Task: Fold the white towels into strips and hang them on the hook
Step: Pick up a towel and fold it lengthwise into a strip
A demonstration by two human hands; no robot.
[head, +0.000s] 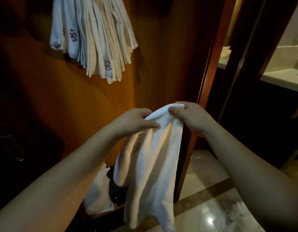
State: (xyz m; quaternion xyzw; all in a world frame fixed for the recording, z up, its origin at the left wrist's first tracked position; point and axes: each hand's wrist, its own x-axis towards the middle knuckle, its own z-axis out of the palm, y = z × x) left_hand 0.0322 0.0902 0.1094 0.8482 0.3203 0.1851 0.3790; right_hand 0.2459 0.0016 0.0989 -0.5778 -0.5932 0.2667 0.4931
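A white towel [151, 164] hangs in front of me, bunched lengthwise, its lower end dangling near the floor. My left hand [134, 123] grips its upper left part with the thumb laid across the cloth. My right hand [190, 118] pinches the top fold just to the right. Up on the wooden wall, several folded white towels [94, 36] hang in a fanned bundle, some with purple embroidered marks. The hook that holds them lies above the frame edge, out of sight.
Orange-brown wooden panelling [44, 97] fills the left. A wooden door frame [210, 67] runs down right of centre, with a bathroom counter [285, 79] beyond. More white cloth [99, 195] sits low by a dark bin. Glossy marble floor [203, 213] lies below right.
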